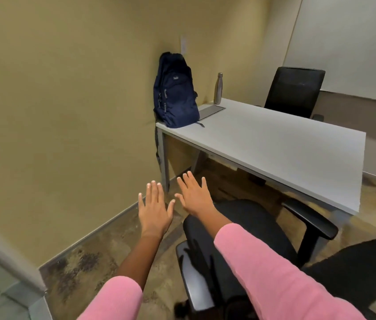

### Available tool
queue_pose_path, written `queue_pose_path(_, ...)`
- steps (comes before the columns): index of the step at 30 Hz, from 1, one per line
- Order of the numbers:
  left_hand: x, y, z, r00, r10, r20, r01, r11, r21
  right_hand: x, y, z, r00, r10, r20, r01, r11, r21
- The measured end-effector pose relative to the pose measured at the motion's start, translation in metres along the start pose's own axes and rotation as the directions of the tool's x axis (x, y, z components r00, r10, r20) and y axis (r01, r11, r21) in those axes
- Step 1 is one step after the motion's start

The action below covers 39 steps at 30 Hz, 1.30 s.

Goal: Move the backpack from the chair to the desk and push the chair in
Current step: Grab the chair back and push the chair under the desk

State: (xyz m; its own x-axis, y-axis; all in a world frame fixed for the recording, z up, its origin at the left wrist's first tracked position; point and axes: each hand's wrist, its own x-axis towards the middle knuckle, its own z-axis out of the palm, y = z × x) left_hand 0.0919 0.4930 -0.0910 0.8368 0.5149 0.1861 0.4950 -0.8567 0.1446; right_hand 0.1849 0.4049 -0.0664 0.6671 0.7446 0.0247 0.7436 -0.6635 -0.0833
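Observation:
The navy backpack (pixel 176 92) stands upright on the near left corner of the grey desk (pixel 274 144), leaning against the wall. The black office chair (pixel 251 229) sits in front of the desk, pulled out, its seat bare and its armrests on either side. My left hand (pixel 154 210) hovers over the floor to the left of the chair, fingers spread and holding nothing. My right hand (pixel 194 195) is held out flat above the front left edge of the seat, fingers apart, holding nothing. Pink sleeves cover both forearms.
A steel bottle (pixel 218 88) and a flat grey panel (pixel 210 111) are on the desk by the wall. A second black chair (pixel 294 91) stands behind the desk. The beige wall (pixel 67 100) is close on the left. The floor is mottled brown.

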Motion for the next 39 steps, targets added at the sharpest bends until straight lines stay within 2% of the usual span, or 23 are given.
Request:
queue_pose_path(3,-0.020,0.007,-0.021,0.998,-0.028,-0.049,0.029,0.999,0.020,-0.014,-0.002,-0.017,0.999,-0.038,-0.037,0.037,0.999,-0.015)
queue_pose_path(11,-0.082,0.058,-0.069,0.983,-0.122,-0.139,0.112,0.991,-0.078,-0.096,-0.002,-0.082,0.986,-0.098,-0.133,0.106,0.993,0.055)
queue_pose_path(20,-0.124,0.158,-0.117,0.980,-0.029,-0.197,0.017,0.998,-0.064,-0.185,0.065,-0.151,0.965,-0.035,-0.261,0.062,0.993,0.096)
queue_pose_path(25,-0.139,0.230,-0.133,0.970,0.009,-0.242,-0.032,0.995,-0.090,-0.230,0.135,-0.167,0.970,0.033,-0.243,-0.003,0.993,0.121)
queue_pose_path(30,-0.159,0.302,-0.137,0.964,-0.021,-0.266,-0.020,0.989,-0.149,-0.277,0.213,-0.165,0.976,0.034,-0.217,-0.010,0.994,0.110)
queue_pose_path(39,-0.199,0.385,-0.109,0.991,-0.083,-0.101,0.067,0.986,-0.153,-0.331,0.316,-0.140,0.995,0.032,-0.091,-0.012,0.977,0.213)
